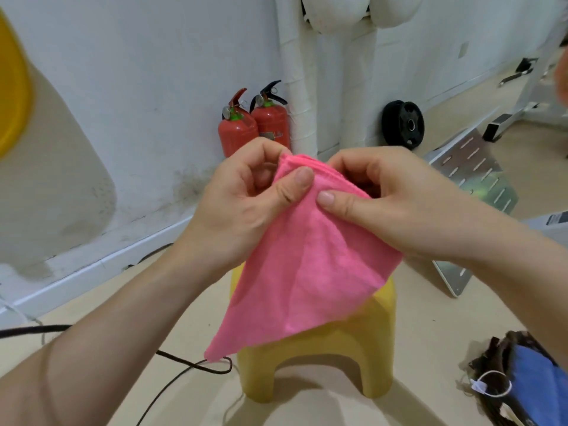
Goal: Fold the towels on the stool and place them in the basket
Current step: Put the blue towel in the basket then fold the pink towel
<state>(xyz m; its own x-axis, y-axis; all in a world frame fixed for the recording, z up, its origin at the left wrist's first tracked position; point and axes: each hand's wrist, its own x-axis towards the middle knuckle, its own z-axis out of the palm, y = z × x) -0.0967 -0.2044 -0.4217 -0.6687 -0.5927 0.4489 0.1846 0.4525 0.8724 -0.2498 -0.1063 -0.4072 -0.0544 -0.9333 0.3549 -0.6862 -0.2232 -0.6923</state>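
Both hands pinch one corner of a pink towel [307, 265], left hand [242, 204] and right hand [390, 204] side by side. The towel hangs down from them, directly above the yellow stool [322, 348], its long axis pointing at the seat.

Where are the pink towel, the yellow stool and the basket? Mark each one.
pink towel [307, 265], head view, middle of the hanging cloth.
yellow stool [322, 342], head view, front edge of the seat.
basket [491, 358], head view, dark woven rim at the lower right.
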